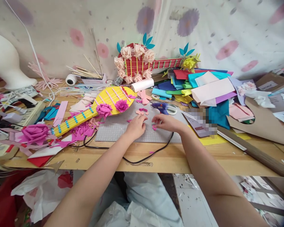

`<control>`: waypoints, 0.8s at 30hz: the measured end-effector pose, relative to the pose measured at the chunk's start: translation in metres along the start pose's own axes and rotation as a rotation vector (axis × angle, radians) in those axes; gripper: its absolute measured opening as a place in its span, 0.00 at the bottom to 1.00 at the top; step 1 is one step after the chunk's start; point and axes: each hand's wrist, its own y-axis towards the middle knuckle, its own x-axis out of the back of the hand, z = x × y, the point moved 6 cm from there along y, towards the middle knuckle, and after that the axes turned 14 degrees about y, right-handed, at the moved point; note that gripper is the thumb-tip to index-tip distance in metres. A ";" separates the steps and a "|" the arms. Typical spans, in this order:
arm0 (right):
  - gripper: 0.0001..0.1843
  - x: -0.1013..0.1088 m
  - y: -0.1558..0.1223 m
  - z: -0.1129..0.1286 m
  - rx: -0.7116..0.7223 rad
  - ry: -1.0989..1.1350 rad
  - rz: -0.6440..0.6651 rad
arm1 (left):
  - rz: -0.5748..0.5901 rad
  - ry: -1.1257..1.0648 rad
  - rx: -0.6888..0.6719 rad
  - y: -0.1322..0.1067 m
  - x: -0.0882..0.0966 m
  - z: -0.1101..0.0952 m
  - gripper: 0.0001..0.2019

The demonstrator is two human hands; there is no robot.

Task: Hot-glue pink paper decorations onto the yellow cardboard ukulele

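Over the grey cutting mat (113, 132), my left hand (135, 126) is curled with its fingertips close together; whatever may be in them is hidden. Just beyond it lie peach scalloped paper pieces (142, 112) and a magenta paper strip (144, 109). My right hand (165, 122) hovers to the right with bent fingers apart. By its thumb is a small magenta paper piece (154, 127). A blue glue gun (161, 107) and scissors (171, 109) lie behind my right hand. The yellow paper lute (109, 101), with magenta paper flowers, rests to the left.
A red paper lute (142, 61) with peach roses leans at the back. Coloured paper sheets (210, 83) pile up on the right, near a phone (196, 123) and a long wooden bar (257, 154). A black cable (142, 161) loops along the front. Power strips (26, 116) sit left.
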 end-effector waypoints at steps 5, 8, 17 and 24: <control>0.12 -0.013 0.005 -0.009 -0.059 0.066 0.074 | -0.057 -0.054 0.018 0.001 -0.007 0.014 0.17; 0.12 -0.019 0.015 -0.007 -0.058 0.194 0.049 | -0.114 -0.141 0.084 -0.003 -0.002 0.025 0.17; 0.16 -0.033 0.052 0.006 -0.022 0.863 -0.225 | -0.143 -0.549 0.229 -0.008 -0.007 0.037 0.20; 0.16 -0.046 0.055 -0.011 -0.063 0.856 -0.356 | -0.176 -0.558 0.415 -0.008 -0.007 0.053 0.18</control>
